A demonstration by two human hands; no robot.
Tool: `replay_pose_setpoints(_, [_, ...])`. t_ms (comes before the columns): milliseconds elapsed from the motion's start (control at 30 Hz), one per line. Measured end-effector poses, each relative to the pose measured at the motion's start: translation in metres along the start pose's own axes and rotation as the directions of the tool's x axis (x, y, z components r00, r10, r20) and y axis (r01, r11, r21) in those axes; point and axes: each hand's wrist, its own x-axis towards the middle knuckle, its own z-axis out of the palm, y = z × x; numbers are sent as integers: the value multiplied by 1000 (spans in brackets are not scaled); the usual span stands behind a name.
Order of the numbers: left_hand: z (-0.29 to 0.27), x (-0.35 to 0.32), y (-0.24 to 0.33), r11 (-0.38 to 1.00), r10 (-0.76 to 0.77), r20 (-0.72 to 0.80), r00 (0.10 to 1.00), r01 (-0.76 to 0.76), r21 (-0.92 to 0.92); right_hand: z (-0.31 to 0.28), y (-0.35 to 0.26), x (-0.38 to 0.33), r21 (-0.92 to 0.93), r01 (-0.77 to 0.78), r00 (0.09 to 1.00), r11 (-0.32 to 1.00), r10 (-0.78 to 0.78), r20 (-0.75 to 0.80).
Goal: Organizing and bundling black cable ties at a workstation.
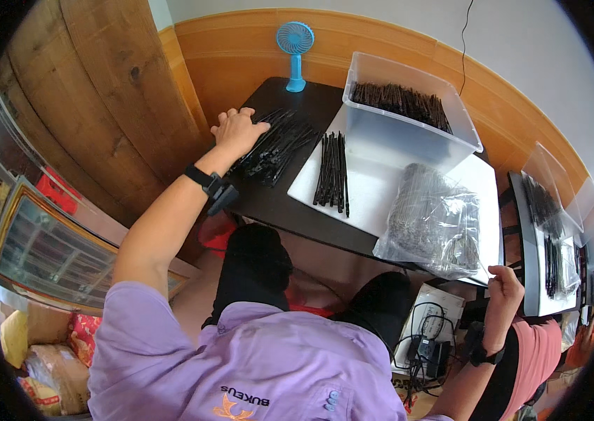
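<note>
My left hand (236, 133) is over the left side of a loose pile of thin black sticks (279, 147) on the dark table. Its fingers are spread and the thumb points towards the pile; whether it touches the sticks is hard to tell. My right hand (506, 293) is closed beside the near right corner of a clear plastic bag (437, 221) full of thin pale pieces. What its fingers hold, if anything, is too small to make out. Between pile and bag, a neat bundle of black sticks (331, 172) lies on a white board (364, 203).
A translucent bin (409, 137) with many dark sticks stands at the back of the board. A blue handheld fan (295, 52) stands at the table's (262, 203) far edge. Below right are a white box (430, 309) and tangled cables (427, 351). Another person (539, 351) sits at the right.
</note>
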Motion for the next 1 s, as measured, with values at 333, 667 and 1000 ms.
replay_pose_setpoints(333, [12,-8,-13,996,-13,153,988,27,-89,-1,12,-1,-216,46,999,975,-43,18])
replay_pose_setpoints(667, [21,20,-52,760,-171,202,964,259,-596,-19,9,-1,-249,13,989,968,-49,-142])
replay_pose_setpoints(1000, [12,27,-63,645,-199,374,906,408,-646,-5,3,-36,501,-419,853,757,518,-69])
